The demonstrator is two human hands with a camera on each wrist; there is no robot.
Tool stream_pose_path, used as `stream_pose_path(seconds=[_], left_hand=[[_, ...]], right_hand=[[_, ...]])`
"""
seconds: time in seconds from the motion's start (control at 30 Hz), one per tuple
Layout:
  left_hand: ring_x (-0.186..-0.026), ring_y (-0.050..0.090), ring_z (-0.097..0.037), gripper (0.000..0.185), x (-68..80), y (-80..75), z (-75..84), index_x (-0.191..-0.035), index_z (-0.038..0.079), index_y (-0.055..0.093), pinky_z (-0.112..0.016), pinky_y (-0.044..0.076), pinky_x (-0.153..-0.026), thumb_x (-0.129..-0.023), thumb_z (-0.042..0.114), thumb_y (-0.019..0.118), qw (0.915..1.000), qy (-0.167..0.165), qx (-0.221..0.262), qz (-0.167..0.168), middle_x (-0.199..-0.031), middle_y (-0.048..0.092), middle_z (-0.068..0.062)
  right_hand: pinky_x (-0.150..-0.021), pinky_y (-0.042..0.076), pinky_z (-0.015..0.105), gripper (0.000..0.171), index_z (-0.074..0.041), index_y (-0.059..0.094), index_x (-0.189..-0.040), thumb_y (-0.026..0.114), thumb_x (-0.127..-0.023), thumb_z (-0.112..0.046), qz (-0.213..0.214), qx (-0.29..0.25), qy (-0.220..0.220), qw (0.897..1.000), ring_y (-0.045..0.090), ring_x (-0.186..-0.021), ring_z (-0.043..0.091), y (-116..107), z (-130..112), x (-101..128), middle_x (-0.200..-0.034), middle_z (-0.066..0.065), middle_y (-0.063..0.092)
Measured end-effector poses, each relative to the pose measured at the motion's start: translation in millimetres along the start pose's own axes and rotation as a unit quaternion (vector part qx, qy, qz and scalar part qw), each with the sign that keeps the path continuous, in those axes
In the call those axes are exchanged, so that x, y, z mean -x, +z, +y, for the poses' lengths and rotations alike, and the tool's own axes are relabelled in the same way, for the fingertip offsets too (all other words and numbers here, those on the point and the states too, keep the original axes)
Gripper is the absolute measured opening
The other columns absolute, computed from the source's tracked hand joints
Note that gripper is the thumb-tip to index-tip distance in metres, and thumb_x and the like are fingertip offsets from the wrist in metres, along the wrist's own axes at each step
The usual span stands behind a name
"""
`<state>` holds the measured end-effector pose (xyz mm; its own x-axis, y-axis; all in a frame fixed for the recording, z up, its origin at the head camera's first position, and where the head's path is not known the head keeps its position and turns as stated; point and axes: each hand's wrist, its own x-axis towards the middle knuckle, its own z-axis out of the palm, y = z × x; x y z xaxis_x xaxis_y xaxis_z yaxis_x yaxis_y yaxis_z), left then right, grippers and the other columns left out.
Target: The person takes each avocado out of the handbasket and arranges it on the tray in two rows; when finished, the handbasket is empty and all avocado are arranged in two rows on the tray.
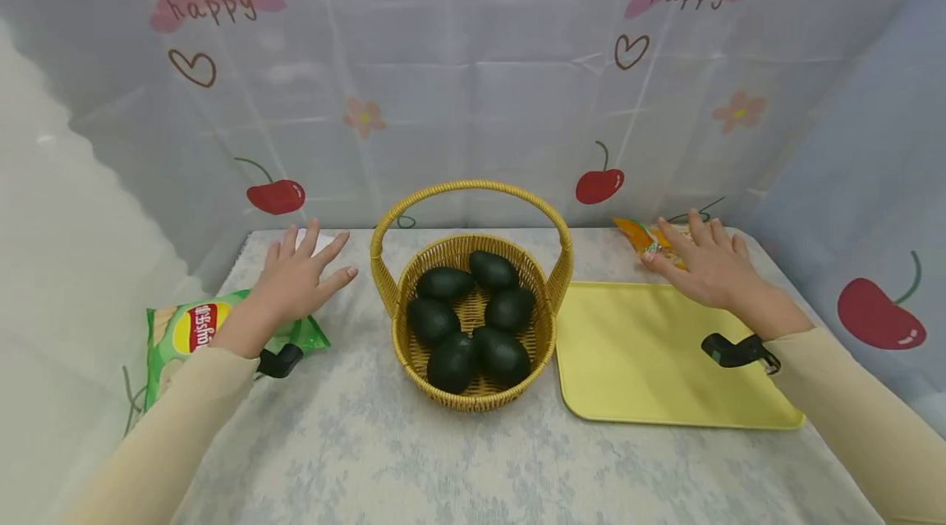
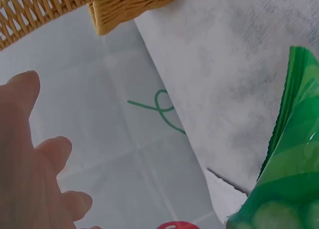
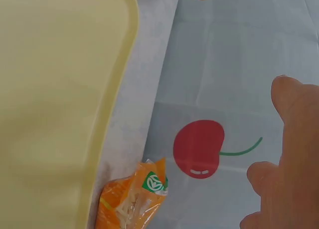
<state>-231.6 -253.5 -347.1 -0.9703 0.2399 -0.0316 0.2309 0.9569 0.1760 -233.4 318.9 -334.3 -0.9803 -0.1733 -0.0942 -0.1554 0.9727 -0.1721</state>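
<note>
Green bag (image 1: 194, 326), label reading "Lay's", left of wicker basket (image 1: 473, 403); curtain (image 1: 473, 106) behind basket printed "happy" twice. Basket holds six dark avocados (image 1: 510, 310); to its right, yellow tray (image 1: 628, 361), and farther back right, orange packet (image 1: 634, 235). Left hand (image 1: 296, 274) left of basket, right hand (image 1: 709, 266) right of it: both with fingers spread wide, gripping nothing.
</note>
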Motion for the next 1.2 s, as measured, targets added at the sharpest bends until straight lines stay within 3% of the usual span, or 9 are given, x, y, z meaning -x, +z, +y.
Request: stream_pose_path(seconds=[0.27,0.53,0.77,1.0,1.2], left_hand=[[-0.151,0.004,-0.059,0.078,10.5,14.4,10.4,-0.163,0.019,0.027,-0.076,0.007,-0.118,-0.100,0.059,0.051,0.9992,0.040,0.007,-0.001,-0.169,0.009,-0.029],[-0.153,0.004,-0.055,0.083,12.2,36.0,15.1,-0.161,0.013,0.032,-0.075,0.010,-0.118,-0.096,0.057,0.060,0.9950,0.077,0.064,-0.004,-0.170,0.009,-0.027],[-0.152,0.012,-0.056,0.080,7.6,56.6,17.0,-0.158,0.007,0.038,-0.072,0.015,-0.119,-0.096,0.053,0.063,0.9885,0.086,0.124,0.011,-0.169,0.015,-0.027],[-0.152,0.023,-0.050,0.075,3.5,75.8,22.4,-0.159,0.009,0.036,-0.070,0.025,-0.117,-0.098,0.040,0.066,0.9700,0.122,0.205,0.046,-0.168,0.021,-0.024],[-0.153,0.027,-0.042,0.073,1.8,88.4,30.8,-0.162,0.013,0.030,-0.066,0.027,-0.118,-0.101,0.035,0.063,0.9521,0.115,0.281,0.039,-0.167,0.029,-0.018]], right_hand=[[-0.110,0.000,0.082,0.087,-0.012,0.011,-0.165,0.033,-0.102,-0.068,0.003,-0.011,0.001,1.000,-0.003,-0.144,0.069,3,0,2,-0.163,0.040,-0.005],[-0.110,0.002,0.082,0.085,-0.011,0.014,-0.165,0.032,-0.103,-0.067,0.003,-0.007,0.000,1.000,-0.004,-0.145,0.068,5,2,4,-0.162,0.041,-0.004],[-0.110,0.001,0.082,0.084,-0.011,0.013,-0.165,0.030,-0.104,-0.066,-0.003,-0.012,0.001,1.000,-0.004,-0.145,0.068,6,2,6,-0.163,0.041,-0.004],[-0.109,0.002,0.083,0.083,-0.012,0.015,-0.165,0.029,-0.104,-0.066,0.000,-0.010,-0.004,1.000,-0.003,-0.144,0.070,6,2,9,-0.163,0.041,-0.003],[-0.108,0.003,0.083,0.083,-0.011,0.015,-0.164,0.029,-0.104,-0.066,0.000,-0.006,-0.008,1.000,-0.002,-0.143,0.071,6,1,11,-0.163,0.041,-0.003]])
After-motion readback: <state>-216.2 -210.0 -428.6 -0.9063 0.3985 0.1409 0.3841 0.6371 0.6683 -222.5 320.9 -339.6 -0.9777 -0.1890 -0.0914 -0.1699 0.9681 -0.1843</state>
